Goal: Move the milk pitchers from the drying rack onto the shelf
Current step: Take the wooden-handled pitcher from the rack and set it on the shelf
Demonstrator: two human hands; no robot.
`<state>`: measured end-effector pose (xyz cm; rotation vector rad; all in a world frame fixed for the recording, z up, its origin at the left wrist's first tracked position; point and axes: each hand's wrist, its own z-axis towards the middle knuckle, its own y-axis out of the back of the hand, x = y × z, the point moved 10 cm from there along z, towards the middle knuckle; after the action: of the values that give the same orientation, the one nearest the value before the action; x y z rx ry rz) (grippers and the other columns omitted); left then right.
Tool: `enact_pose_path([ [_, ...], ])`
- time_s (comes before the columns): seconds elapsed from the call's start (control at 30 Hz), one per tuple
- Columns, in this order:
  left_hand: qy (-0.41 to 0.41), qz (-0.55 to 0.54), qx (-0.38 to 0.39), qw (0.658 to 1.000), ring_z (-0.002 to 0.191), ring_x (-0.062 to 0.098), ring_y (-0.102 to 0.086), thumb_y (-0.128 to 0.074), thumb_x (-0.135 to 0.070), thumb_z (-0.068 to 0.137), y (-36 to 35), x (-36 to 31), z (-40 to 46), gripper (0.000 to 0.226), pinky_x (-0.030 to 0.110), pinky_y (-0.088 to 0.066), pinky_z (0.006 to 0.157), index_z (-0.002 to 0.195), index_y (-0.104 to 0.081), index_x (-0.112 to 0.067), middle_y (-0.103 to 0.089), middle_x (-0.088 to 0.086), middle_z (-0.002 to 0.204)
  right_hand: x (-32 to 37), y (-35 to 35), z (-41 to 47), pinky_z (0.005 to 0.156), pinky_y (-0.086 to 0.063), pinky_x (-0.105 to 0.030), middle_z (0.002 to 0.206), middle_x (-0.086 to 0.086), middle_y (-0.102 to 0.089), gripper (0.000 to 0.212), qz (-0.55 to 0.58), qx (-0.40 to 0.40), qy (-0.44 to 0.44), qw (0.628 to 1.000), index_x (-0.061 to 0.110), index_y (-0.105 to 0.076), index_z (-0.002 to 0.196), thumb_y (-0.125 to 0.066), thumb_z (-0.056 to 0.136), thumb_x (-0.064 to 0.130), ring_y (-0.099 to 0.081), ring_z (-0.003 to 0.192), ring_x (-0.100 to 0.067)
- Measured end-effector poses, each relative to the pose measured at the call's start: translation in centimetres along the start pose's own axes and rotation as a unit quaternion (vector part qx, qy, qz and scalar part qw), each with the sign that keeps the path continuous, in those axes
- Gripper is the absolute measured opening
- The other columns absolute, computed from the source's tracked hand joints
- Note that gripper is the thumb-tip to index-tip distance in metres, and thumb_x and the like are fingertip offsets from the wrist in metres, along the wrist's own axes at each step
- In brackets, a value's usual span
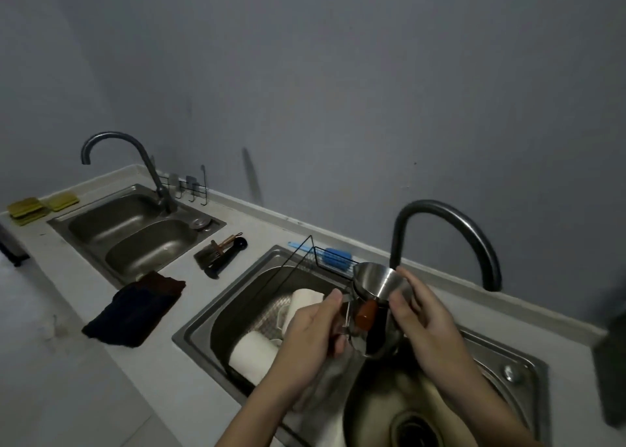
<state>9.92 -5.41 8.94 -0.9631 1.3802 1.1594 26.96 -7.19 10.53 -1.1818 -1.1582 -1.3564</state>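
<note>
Left of the near sink (216, 314) a dark cloth (135, 307) lies on the counter. Over that sink, the left hand (311, 331) is closed on a steel milk pitcher (376, 287) by its handle, while the right hand (423, 314) grips its body just beneath the curved faucet (450, 223).

- A steel milk pitcher (377, 282) was held in the air above the near sink, tipped so its open mouth faced up and to the left.
- A second steel pitcher (379, 340) sat just below it, touching it, with a brown handle (366, 312) showing between the two.
- The black wire drying rack (305, 260) stood in the sink basin behind them, along its far rim.
</note>
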Motion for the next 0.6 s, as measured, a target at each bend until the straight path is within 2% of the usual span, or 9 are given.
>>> enact_pose_path([
  [0.1, -0.002, -0.018, 0.044, 0.999, 0.054, 0.014, -0.053, -0.040, -0.055, 0.098, -3.4, -0.2, -0.2, 0.061, 0.016, -0.047, 0.059, 0.062, -0.059, -0.009, -0.056, 0.004, 0.053, -0.2, 2.8, -1.7, 0.086, -0.051, -0.010, 0.129, 0.019, -0.065, 0.071, 0.013, -0.029, -0.001, 1.000, 0.039, -0.052, 0.139, -0.064, 0.072, 0.061, -0.061, 0.115, 0.009],
  [0.17, 0.004, -0.037, 0.073, 0.997, 0.057, 0.018, -0.054, -0.041, -0.053, 0.098, -6.0, -0.1, -0.4, 0.056, 0.022, -0.048, 0.062, 0.061, -0.056, -0.013, -0.057, 0.008, 0.056, -0.5, 5.2, -3.0, 0.079, -0.049, -0.003, 0.118, 0.031, -0.068, 0.055, 0.013, -0.056, -0.002, 0.998, 0.050, -0.055, 0.127, -0.064, 0.074, 0.059, -0.060, 0.108, 0.018],
  [0.2, 0.006, -0.041, 0.086, 0.995, 0.058, 0.021, -0.054, -0.041, -0.054, 0.097, -7.3, -0.1, -0.6, 0.055, 0.026, -0.048, 0.064, 0.062, -0.055, -0.013, -0.057, 0.011, 0.058, -0.6, 6.4, -3.8, 0.075, -0.048, -0.001, 0.114, 0.035, -0.067, 0.053, 0.008, -0.066, -0.005, 0.998, 0.054, -0.054, 0.124, -0.063, 0.072, 0.062, -0.058, 0.105, 0.023],
  [0.27, 0.003, -0.039, 0.110, 0.993, 0.059, 0.023, -0.052, -0.042, -0.057, 0.094, -9.7, -0.1, -0.9, 0.057, 0.027, -0.047, 0.064, 0.067, -0.056, -0.009, -0.056, 0.016, 0.061, -1.2, 8.6, -5.1, 0.071, -0.047, -0.002, 0.121, 0.035, -0.060, 0.067, -0.006, -0.087, -0.022, 0.996, 0.054, -0.048, 0.134, -0.060, 0.070, 0.069, -0.055, 0.102, 0.026],
  [0.37, -0.006, -0.048, 0.133, 0.990, 0.056, 0.022, -0.051, -0.042, -0.055, 0.094, -13.3, -0.2, -1.3, 0.058, 0.019, -0.046, 0.057, 0.065, -0.053, -0.006, -0.054, 0.017, 0.059, -2.0, 11.8, -7.3, 0.079, -0.043, -0.005, 0.137, 0.024, -0.052, 0.085, -0.010, -0.117, -0.040, 0.992, 0.046, -0.037, 0.148, -0.059, 0.069, 0.070, -0.049, 0.113, 0.016],
  [0.43, -0.005, -0.050, 0.156, 0.986, 0.056, 0.022, -0.052, -0.041, -0.055, 0.095, -15.8, -0.1, -1.8, 0.067, 0.021, -0.046, 0.058, 0.067, -0.053, 0.005, -0.055, 0.012, 0.055, -2.3, 14.0, -8.8, 0.083, -0.040, -0.006, 0.136, 0.029, -0.048, 0.090, -0.008, -0.140, -0.040, 0.989, 0.047, -0.035, 0.148, -0.058, 0.065, 0.073, -0.045, 0.116, 0.017],
  [0.5, 0.005, -0.046, 0.178, 0.983, 0.056, 0.020, -0.055, -0.041, -0.056, 0.096, -18.2, 0.3, -2.4, 0.074, 0.023, -0.047, 0.060, 0.075, -0.055, 0.014, -0.058, 0.008, 0.055, -2.5, 15.9, -10.2, 0.077, -0.043, -0.002, 0.129, 0.037, -0.047, 0.091, -0.005, -0.159, -0.039, 0.987, 0.048, -0.034, 0.148, -0.059, 0.064, 0.072, -0.046, 0.105, 0.028],
  [0.6, 0.025, -0.049, 0.190, 0.980, 0.057, 0.018, -0.059, -0.042, -0.049, 0.101, -20.8, 0.5, -3.2, 0.056, 0.025, -0.049, 0.061, 0.069, -0.057, -0.005, -0.062, 0.011, 0.061, -3.1, 18.2, -11.8, 0.074, -0.045, 0.005, 0.137, 0.024, -0.052, 0.092, 0.009, -0.184, -0.036, 0.982, 0.037, -0.037, 0.152, -0.062, 0.068, 0.066, -0.049, 0.104, 0.031],
])
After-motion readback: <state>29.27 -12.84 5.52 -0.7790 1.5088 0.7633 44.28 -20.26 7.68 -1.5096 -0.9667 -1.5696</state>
